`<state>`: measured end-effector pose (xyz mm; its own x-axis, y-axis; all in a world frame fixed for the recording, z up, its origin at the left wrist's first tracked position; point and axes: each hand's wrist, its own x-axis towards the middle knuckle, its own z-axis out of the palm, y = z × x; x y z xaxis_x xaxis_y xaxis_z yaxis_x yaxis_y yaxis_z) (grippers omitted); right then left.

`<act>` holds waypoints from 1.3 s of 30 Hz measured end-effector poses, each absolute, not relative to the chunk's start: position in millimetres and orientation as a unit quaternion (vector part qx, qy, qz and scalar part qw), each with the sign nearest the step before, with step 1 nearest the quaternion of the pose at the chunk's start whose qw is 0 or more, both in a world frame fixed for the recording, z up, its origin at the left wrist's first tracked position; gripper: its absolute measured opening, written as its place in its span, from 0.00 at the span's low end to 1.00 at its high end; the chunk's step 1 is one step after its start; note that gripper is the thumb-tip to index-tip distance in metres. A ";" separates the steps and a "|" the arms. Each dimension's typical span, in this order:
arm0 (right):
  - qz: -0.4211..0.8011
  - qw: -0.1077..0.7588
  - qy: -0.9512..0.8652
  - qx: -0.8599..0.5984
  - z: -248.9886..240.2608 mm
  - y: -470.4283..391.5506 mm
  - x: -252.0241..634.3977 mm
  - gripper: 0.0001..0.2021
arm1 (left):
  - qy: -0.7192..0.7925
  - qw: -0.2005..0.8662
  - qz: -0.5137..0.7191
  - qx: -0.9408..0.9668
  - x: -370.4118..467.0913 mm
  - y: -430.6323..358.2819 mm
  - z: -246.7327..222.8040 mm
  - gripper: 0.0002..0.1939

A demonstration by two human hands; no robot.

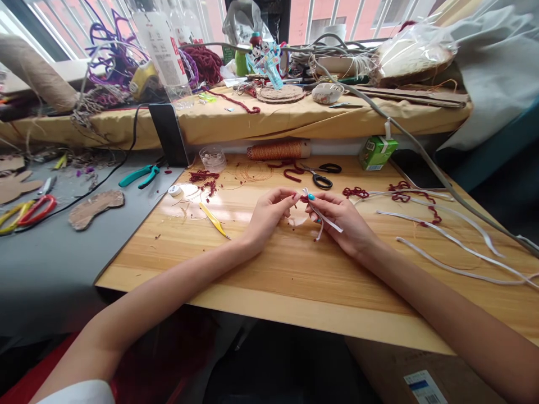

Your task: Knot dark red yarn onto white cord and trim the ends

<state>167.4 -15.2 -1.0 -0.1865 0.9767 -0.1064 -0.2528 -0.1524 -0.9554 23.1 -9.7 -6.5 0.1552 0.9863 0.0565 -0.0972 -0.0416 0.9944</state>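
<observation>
Both hands pinch a thin white ribbon strip (323, 217) with dark red yarn over the wooden bench (295, 269): left hand (267, 216), right hand (343, 221). Looks like mid-wrap; next needs steady tension.

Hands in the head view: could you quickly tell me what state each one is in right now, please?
Left hand: fingers pinched shut on a dark red yarn piece.
Right hand: shut on a white strip, fingertips meeting the left's.

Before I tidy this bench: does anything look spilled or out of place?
Yes: dark red yarn scraps lie scattered over the wooden table, and white strips trail off its right edge.
</observation>
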 end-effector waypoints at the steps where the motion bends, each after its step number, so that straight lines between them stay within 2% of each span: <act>1: 0.624 0.487 -0.445 -0.418 -0.9 -15.5 166.7 0.09 | 0.424 0.565 0.494 0.506 22.9 -8.6 -6.5 0.07; 9: 0.493 0.481 -0.574 -0.442 1.0 -15.7 168.5 0.09 | 0.406 0.638 0.491 0.433 18.9 -3.0 -5.5 0.06; 19: 0.319 0.453 -0.667 -0.498 5.8 -22.6 169.6 0.11 | 0.429 0.589 0.474 0.495 17.1 -0.7 -9.0 0.08; 28: 0.261 0.432 -0.709 -0.493 5.4 -21.9 170.2 0.10 | 0.421 0.559 0.452 0.553 17.7 -6.8 -0.6 0.10; 39: 0.212 0.441 -0.724 -0.486 2.9 -21.8 170.3 0.10 | 0.397 0.612 0.451 0.514 18.0 -3.1 -5.0 0.08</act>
